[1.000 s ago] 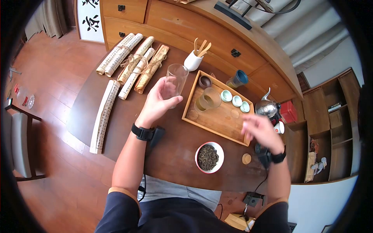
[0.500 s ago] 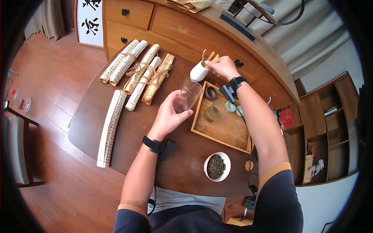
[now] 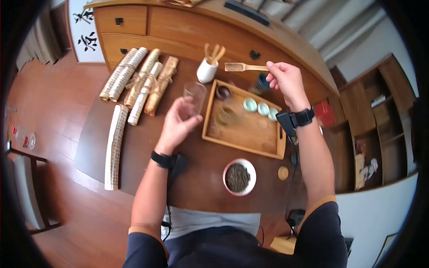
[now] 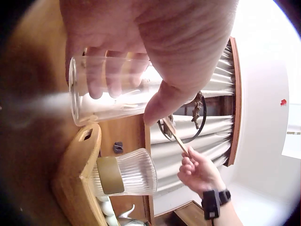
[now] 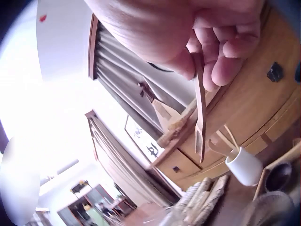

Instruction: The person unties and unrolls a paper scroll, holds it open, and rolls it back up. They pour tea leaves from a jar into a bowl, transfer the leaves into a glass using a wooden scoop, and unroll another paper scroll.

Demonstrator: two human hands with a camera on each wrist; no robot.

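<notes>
My left hand point(image 3: 175, 124) holds a clear drinking glass point(image 3: 196, 94), thumb on one side and fingers on the other; in the left wrist view nothing shows inside this glass point(image 4: 124, 106). My right hand point(image 3: 286, 82) pinches the handle end of a wooden tea scoop point(image 3: 237, 67), raised behind the tray. The scoop point(image 5: 201, 110) points away from the fingertips in the right wrist view. A white holder point(image 3: 207, 71) with several wooden tools stands left of the scoop's head. Near the table's front, a white bowl point(image 3: 252, 177) contains dark tea leaves point(image 3: 237, 177).
On the wooden tray point(image 3: 241, 138) are a fluted glass point(image 4: 136, 172) with amber liquid, a dark cup point(image 3: 222, 92) and pale green cups point(image 3: 250, 105). A blue-topped glass point(image 3: 262, 81) stands behind. Several tied rolls point(image 3: 134, 73) lie left; a wooden disc point(image 3: 283, 173) lies right.
My right hand has gone from the right of the tray to the white holder, then lifted the tea scoop out and rightward. The left hand keeps hold of the glass.
</notes>
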